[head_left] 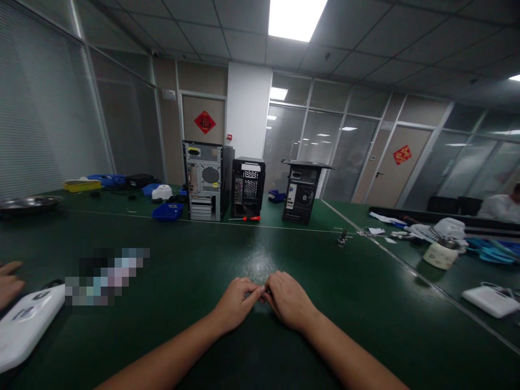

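My left hand [236, 301] and my right hand [287, 299] rest on the green table [195, 325] right in front of me. Their fingertips meet in the middle, with the fingers curled inward and pinched together. Whatever lies between the fingertips is too small to make out. Far across the table stand three computer cases: a silver one [205, 180], a black one [248, 187] and another black one [303, 192]. A red-handled screwdriver [249, 218] lies in front of the middle case.
A white flat device [24, 325] lies at the left edge, with another person's hand [8, 281] beside it. Blue trays [167, 211] and a yellow tray [81, 186] sit at the far left. A white box [491, 300] and a cream appliance [441, 253] stand right.
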`<state>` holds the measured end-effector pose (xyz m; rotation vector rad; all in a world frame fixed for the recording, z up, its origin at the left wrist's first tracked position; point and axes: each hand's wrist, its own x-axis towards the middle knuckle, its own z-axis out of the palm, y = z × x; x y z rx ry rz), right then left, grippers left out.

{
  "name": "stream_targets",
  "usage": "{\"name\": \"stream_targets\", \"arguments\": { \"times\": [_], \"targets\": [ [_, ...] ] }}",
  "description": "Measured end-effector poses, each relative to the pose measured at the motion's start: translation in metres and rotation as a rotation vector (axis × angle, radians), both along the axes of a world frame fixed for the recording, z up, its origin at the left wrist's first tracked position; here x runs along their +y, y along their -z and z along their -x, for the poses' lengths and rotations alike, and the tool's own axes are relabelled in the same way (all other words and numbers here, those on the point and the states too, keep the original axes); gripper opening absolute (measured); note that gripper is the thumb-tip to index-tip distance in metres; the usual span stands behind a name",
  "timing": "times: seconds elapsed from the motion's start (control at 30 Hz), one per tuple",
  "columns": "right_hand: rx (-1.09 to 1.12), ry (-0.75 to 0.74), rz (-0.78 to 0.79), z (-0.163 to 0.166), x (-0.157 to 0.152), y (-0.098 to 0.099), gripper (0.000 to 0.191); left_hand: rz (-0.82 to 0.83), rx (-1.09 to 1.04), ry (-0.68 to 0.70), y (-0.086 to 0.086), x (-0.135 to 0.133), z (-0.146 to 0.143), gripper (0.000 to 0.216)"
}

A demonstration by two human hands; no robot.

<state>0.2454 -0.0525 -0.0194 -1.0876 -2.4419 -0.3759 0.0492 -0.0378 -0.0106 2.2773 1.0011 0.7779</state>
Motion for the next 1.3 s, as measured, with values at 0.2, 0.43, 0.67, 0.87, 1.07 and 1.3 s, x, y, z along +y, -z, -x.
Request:
{"name": "stream_targets", "arguments": {
  "times": [0.2,0.43,0.67,0.87,1.07,1.3],
  "targets": [
    [-0.007,-0.025,0.051,-0.001,-0.001,-0.001,0.006,0.009,0.069,0.017,-0.003,0.0,0.004,0.042],
    [-0.049,-0.019,0.124,-0.001,-0.003,0.001,0.007,-0.024,0.142,0.038,0.002,0.002,0.005,0.039],
    [0.076,-0.018,0.156,0.002,-0.007,0.0,0.024,-0.035,0.124,0.021,0.002,-0.001,0.002,0.041],
    [0.133,-0.016,0.193,0.007,-0.01,0.0,0.023,-0.067,0.17,-0.001,0.001,-0.001,0.003,0.042],
    [0.123,-0.067,0.188,0.009,-0.008,0.006,0.017,-0.158,0.225,-0.006,0.001,-0.002,0.006,0.043],
    [0.096,-0.117,0.157,0.003,-0.007,0.006,0.012,-0.181,0.251,0.011,0.001,-0.002,0.007,0.044]
  ]
}}
